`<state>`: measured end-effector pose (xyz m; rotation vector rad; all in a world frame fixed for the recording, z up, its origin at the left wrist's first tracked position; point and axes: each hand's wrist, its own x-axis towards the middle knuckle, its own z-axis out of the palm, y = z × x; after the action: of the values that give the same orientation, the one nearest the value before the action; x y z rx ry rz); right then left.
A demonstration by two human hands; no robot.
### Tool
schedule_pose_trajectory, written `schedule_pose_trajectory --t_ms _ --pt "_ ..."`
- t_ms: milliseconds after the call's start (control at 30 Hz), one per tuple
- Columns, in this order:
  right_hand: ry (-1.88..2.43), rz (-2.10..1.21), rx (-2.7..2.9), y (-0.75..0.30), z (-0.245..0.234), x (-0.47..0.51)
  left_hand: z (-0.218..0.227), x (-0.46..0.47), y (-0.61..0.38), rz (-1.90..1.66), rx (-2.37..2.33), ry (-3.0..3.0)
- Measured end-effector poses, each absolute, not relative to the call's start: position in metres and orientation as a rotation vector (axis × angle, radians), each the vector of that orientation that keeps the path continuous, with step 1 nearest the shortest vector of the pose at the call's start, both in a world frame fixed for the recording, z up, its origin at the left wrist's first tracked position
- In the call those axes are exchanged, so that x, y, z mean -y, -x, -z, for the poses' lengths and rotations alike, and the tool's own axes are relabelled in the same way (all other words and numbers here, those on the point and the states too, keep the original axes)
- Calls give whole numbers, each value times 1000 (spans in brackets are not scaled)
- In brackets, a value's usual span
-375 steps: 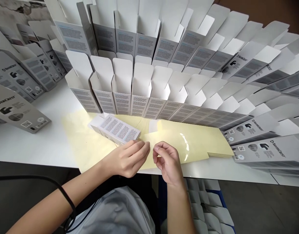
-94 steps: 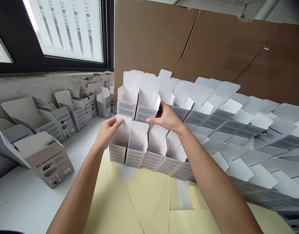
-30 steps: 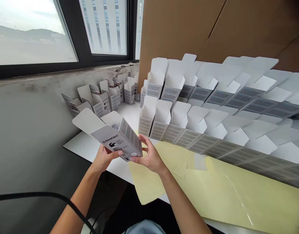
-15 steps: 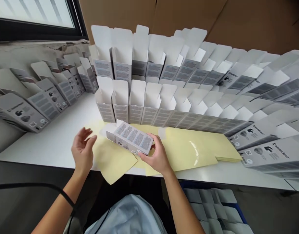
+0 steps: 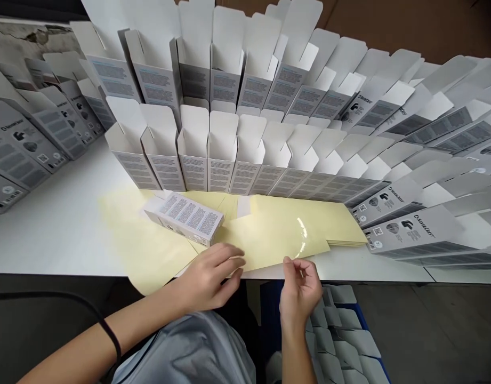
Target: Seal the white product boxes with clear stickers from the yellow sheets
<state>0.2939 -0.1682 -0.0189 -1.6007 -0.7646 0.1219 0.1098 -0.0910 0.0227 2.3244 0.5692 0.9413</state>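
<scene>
A small grey and white carton (image 5: 185,216) lies on its side on pale yellow glossy sheets (image 5: 277,234) near the front edge of the white table (image 5: 57,234). My left hand (image 5: 211,274) rests flat on the yellow sheet just in front of the carton, fingers stretched toward the right. My right hand (image 5: 301,290) hovers at the table's front edge, thumb and forefinger pinched at the sheet's near edge; what they hold is too thin to make out.
Rows of upright open-flapped cartons (image 5: 213,154) fill the table behind the sheets. More cartons lean at the left (image 5: 21,144) and lie at the right (image 5: 413,229). A blue bin of grey pieces (image 5: 341,330) sits below the table edge.
My right hand has let go of the carton, which now lies on the sheets. Both hands have come to the front edge of the yellow sheet. The view tilted downward.
</scene>
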Motion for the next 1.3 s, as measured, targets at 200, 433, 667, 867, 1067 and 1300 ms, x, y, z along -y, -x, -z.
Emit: schedule_pose_trajectory --t_ms 200,433,667,867,1067,1300 --pt "1720 256 995 -306 22 183 5 55 -186 -793 -1002 -2140" --pt "1590 37 1760 -334 -14 124 14 30 -194 -791 -1077 -1927" --pt "1630 -356 2153 -366 -32 65 16 30 -191 -827 -959 -1736" --pt "1674 -855 2187 -382 -64 37 17 33 -191 -890 -932 -1736" --pt "1608 -1205 2096 -390 -66 30 15 35 -189 -1080 -932 -1961" --pt "1534 -1243 2031 -384 -65 33 7 40 -193 -1088 -896 -2007"
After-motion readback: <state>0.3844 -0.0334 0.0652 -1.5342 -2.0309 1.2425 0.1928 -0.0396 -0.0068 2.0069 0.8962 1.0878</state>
